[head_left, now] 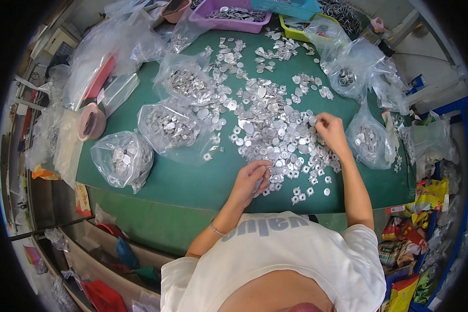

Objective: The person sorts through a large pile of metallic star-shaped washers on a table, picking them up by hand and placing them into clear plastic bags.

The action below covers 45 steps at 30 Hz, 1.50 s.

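A wide heap of small silver metal pieces (pixel 275 130), mostly round discs and rings, is spread over the green table. At the heap's near edge my left hand (pixel 250 183) is curled, palm inward, and a bit of silvery metal shows among its fingers. My right hand (pixel 332 130) reaches over the heap's right side with thumb and fingers pinched together. A small metal disc (pixel 312 120) shows at those fingertips. Several loose ring-shaped pieces (pixel 299 196) lie near the table's front edge, between my two forearms.
Clear plastic bags of metal parts stand left of the heap, one (pixel 172 127) beside it and another (pixel 124 160) farther left. A filled bag (pixel 369 139) stands at the right. A purple basket (pixel 229 24) and a green basket (pixel 296 35) hold parts at the far edge. Left sits a pink container (pixel 92 122).
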Motion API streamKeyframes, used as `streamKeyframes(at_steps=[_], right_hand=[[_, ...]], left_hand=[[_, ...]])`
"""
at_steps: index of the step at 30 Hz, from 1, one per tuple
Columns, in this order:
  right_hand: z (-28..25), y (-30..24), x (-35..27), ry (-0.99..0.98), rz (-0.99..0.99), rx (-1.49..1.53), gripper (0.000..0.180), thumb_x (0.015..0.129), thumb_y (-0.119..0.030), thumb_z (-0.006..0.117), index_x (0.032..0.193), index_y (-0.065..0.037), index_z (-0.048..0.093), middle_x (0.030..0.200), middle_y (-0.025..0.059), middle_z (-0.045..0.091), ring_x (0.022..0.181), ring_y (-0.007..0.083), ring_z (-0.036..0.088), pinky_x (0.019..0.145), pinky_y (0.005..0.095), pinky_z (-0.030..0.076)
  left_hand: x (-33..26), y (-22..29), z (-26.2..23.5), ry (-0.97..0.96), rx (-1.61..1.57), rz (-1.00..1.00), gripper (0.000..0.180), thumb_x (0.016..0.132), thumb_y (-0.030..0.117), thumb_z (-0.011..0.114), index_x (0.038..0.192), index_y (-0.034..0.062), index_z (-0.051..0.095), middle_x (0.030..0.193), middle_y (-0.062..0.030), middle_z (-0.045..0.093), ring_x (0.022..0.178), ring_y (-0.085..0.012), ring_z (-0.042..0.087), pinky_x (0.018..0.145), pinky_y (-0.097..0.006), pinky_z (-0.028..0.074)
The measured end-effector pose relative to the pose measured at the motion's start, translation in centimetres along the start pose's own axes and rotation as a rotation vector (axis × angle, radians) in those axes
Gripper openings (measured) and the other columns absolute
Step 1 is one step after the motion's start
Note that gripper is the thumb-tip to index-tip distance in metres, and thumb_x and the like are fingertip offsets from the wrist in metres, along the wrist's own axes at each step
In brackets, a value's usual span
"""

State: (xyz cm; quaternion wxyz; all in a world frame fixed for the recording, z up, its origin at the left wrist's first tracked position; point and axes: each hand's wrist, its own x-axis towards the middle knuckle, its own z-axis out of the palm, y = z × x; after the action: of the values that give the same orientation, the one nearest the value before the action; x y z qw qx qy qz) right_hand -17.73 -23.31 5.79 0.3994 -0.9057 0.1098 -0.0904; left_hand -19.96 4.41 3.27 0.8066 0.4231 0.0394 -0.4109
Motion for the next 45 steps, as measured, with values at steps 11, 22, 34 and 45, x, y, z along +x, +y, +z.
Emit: streamKeyframes(at_steps=[11,22,34,45], right_hand=[[-2.9,4.4,9.5,0.241,0.364,0.718,0.024,0.087,-0.014,0.046,0.105,-0.002,0.057,0.09,0.0075,0.064,0.063,0.0103,0.055,0.05,0.0225,0.041],[2.7,-1.8,-4.3,-0.226,-0.318,-0.221,0.038,0.076,-0.015,0.063,0.112,-0.004,0.056,0.124,0.0104,0.049,0.118,0.0309,0.041,0.099,0.0393,0.031],[4.7,-2.3,-4.6,0.107,-0.345,-0.219,0.029,0.071,-0.01,0.067,0.097,0.0,0.059,0.1,0.0126,0.054,0.09,0.0294,0.048,0.08,0.0372,0.039],[3.9,-0.1,-3.7,-0.059,0.351,1.347,0.011,0.083,-0.002,0.053,0.094,0.001,0.051,0.089,0.0115,0.058,0.077,0.0172,0.058,0.07,0.0281,0.048]], left_hand=[[0.3,0.2,0.0,0.0,-0.004,0.036,0.02,0.089,0.01,0.046,0.106,-0.0006,0.052,0.073,-0.0024,0.049,0.052,-0.0079,0.044,0.04,-0.019,0.033],[-0.4,2.4,2.2,0.155,-0.681,-0.088,0.027,0.089,0.017,0.05,0.111,0.0014,0.052,0.076,-0.002,0.051,0.066,-0.0118,0.05,0.054,-0.022,0.039],[4.0,3.0,-0.5,0.241,0.879,0.443,0.024,0.081,0.011,0.06,0.103,0.0017,0.057,0.078,-0.0056,0.053,0.067,-0.0188,0.056,0.058,-0.028,0.045],[9.1,3.6,1.0,0.197,1.668,0.703,0.03,0.069,0.014,0.07,0.096,0.0069,0.06,0.093,-0.0087,0.052,0.066,-0.0278,0.059,0.058,-0.037,0.048]])
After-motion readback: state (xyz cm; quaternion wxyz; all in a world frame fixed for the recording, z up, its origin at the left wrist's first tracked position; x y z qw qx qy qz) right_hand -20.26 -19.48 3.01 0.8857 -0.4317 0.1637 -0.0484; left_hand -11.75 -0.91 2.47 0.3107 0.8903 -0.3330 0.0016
